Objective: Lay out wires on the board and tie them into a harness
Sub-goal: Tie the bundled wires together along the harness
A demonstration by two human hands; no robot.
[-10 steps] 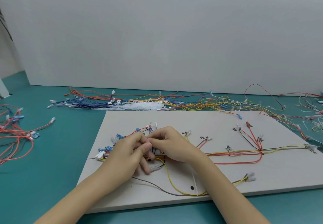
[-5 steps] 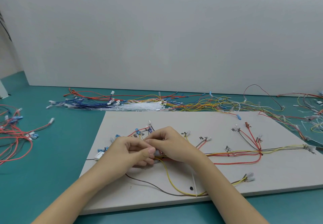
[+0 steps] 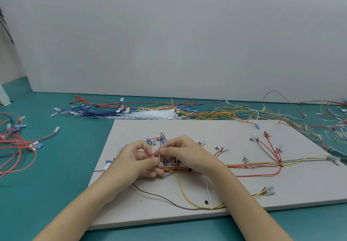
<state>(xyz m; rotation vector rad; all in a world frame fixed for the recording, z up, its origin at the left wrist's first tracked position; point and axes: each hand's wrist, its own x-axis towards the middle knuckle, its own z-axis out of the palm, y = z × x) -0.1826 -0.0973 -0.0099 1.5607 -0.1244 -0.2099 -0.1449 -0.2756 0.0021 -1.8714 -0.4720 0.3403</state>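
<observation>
Both hands pinch a thin white cable tie standing twelve-to-six over the wire bundle running three-to-nine; the left hand and right hand sit equally near.

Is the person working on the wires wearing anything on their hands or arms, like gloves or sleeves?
No. Both the left hand and the right hand are bare, with no gloves. No rings, watch or wristband show on them. Both forearms are uncovered as far as the picture reaches, so no sleeve is in view. The fingernails look short and unpainted.
</observation>
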